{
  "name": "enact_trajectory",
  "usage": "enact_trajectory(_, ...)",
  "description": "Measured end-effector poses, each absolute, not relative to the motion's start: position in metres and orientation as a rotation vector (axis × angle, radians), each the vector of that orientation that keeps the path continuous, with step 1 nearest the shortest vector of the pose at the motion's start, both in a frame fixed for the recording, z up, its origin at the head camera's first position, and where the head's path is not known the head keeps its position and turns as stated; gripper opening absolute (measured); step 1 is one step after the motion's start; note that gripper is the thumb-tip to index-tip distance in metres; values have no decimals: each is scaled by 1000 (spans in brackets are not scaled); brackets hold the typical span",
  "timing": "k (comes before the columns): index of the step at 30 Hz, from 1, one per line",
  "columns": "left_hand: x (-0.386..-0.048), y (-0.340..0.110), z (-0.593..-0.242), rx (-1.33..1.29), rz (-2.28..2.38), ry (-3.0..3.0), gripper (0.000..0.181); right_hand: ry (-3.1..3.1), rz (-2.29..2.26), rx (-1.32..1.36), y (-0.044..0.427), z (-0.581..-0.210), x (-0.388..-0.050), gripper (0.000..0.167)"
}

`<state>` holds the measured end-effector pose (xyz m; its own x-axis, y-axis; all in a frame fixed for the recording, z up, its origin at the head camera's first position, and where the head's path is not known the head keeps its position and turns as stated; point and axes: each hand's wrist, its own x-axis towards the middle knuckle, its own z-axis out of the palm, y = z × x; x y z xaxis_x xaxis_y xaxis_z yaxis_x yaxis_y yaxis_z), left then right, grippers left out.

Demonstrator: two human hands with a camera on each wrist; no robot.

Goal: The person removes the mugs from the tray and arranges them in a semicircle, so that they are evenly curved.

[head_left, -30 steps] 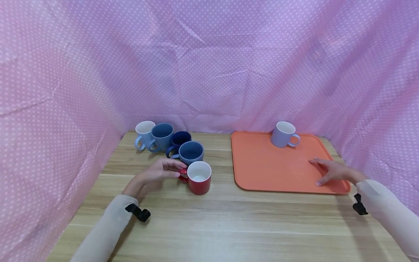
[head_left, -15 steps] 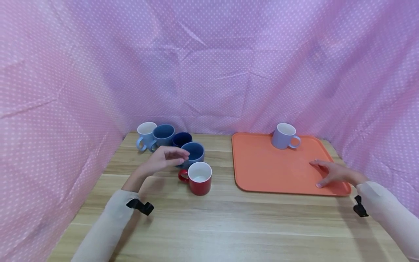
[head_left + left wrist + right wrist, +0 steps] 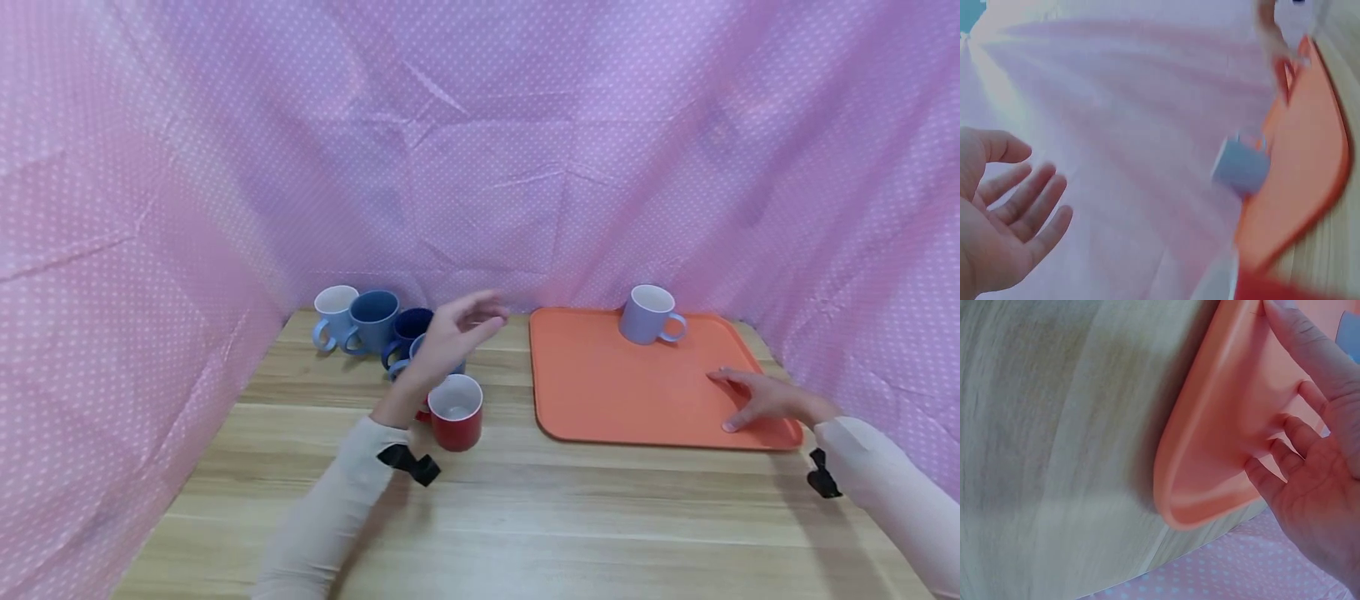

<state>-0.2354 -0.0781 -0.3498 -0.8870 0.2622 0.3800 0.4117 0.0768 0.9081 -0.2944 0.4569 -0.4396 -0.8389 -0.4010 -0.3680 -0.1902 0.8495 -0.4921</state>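
Observation:
In the head view my left hand point(image 3: 453, 337) is in the air above the red mug point(image 3: 456, 427) and a grey-blue mug point(image 3: 457, 364), its fingers loosely bent around nothing. The left wrist view shows that palm bare. My forearm hides part of both mugs' handles and walls. On the right, my right hand point(image 3: 765, 398) rests its fingertips on the orange tray point(image 3: 600, 408) near the right corner; in the right wrist view the fingers point(image 3: 1300, 434) are spread against its surface. A lilac mug point(image 3: 645, 321) stands upright at the tray's back edge.
Left of the grey-blue mug stand a dark blue mug point(image 3: 411, 325), a blue mug point(image 3: 372, 323) and a light blue mug point(image 3: 335, 308), close together. Pink dotted cloth point(image 3: 495, 167) hangs behind and beside the wooden table point(image 3: 570, 517).
My left hand has let go of the red mug's handle, risen and moved right, over the mugs. The red mug stays where it was. My right hand has not moved.

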Motion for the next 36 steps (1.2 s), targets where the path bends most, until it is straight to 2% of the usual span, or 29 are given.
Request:
enact_trajectory(8,-241,8,-354,-773,-2110,-2028,46,2569,-627,-463,456,-438,-296,100)
enact_trajectory(16,-258,74,-385,-863,-2049,-2163,55,2594,-631,-492,456,-439,-296,99)
enact_trajectory(26,-294,133,-427,-929,-1995,-2315,68,2623,-612,-532,463,-438,-289,94)
enact_trajectory(36,-322,165,-449,-820,-2148,-2419,80,2609,-593,-531,460,-438,-294,96)
